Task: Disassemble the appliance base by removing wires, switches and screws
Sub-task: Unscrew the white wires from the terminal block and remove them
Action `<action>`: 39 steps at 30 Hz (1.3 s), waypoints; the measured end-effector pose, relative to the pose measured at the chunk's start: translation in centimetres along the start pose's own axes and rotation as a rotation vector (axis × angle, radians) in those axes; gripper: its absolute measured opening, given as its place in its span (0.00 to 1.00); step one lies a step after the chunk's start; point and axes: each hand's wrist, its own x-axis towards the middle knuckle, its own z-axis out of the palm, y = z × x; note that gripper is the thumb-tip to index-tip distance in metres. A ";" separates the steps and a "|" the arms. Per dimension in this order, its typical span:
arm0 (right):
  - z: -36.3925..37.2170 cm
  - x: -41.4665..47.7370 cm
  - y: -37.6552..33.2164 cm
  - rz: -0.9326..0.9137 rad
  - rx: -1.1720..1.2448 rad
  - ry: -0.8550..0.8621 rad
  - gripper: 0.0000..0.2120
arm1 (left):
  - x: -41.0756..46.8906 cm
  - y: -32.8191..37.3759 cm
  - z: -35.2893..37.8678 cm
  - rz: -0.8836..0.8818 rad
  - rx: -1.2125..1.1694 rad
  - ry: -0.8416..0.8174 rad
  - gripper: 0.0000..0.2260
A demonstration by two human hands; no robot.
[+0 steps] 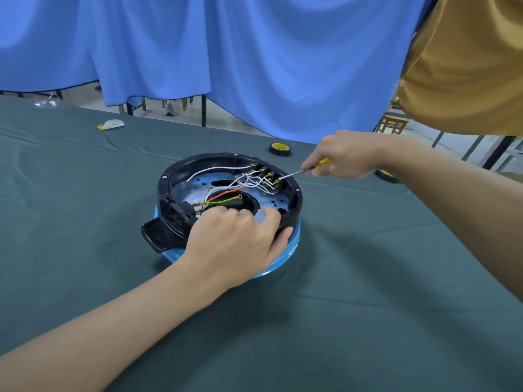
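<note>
the appliance base (294,205) lay upside down near the middle of the table (85,250), which was covered in dark green cloth, its black ring uppermost and its blue shell against the cloth, so that the wiring inside faced the person. the left hand (237,241) was clamped over the near rim, fingers curled inside and thumb pressed on the outer wall, likely to stop the base turning under the tool. the right hand (343,157) was closed around the yellow handle of a screwdriver (297,173), whose shaft slanted down so the tip met the rightmost end of the switch block (264,174) on the far wall. that low angle suited screws set sideways into the terminals. white wires (220,168) fanned from the block across the metal plate, while a red wire (226,192) and a green-yellow earth wire (226,198) ran from the power socket at the left rim, the earth wire's ring end lying loose. judging by this, the terminal screws were being loosened and most wires remained attached. two rolls of tape (279,148) sat beyond the base, clear of the work.
</note>
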 end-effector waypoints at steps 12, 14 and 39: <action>0.8 -0.1 -1.9 0.149 -0.171 0.138 0.10 | 0.0 -0.1 0.2 0.003 -0.020 0.036 0.19; 0.1 0.5 -1.2 0.133 -0.120 0.082 0.11 | -0.1 -0.1 0.3 0.004 -0.020 0.035 0.19; 2.9 -1.1 -2.5 0.140 0.271 0.189 0.17 | -0.1 -0.1 0.4 -0.004 -0.025 0.049 0.19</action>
